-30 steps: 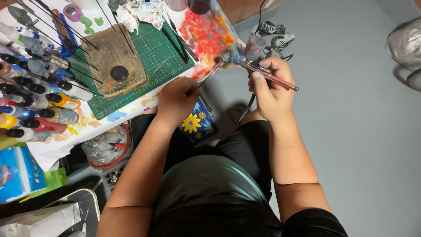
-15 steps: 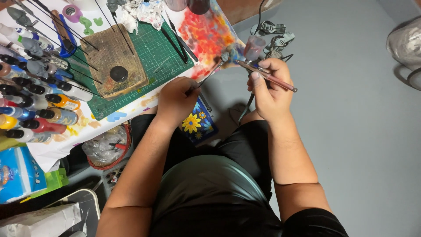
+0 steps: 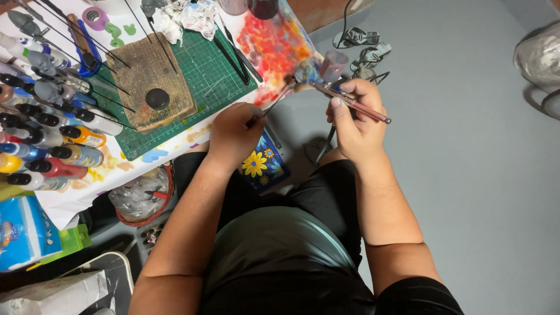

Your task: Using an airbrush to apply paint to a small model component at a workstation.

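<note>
1. Pinkish metal airbrush (image 3: pixel 356 105) sits gripped in the right hand (image 3: pixel 357 119), fingers wrapped round its barrel, thumb near the top, its nozzle end pointing toward the table edge.
2. Left hand (image 3: pixel 234 135) pinches a thin dark stick (image 3: pixel 274 104), perhaps a fine brush; its tip meets the airbrush's front end, though the contact is too small to judge.
3. Both hands hover just off the table's near edge, above the grey floor (image 3: pixel 466 175).
4. Beside them lies a paint-spattered sheet (image 3: pixel 271 46) in red and orange.
5. Further left: a green cutting mat (image 3: pixel 204 76), a worn wooden block (image 3: pixel 149 87), and rows of paint bottles (image 3: pixel 46 146).
</note>
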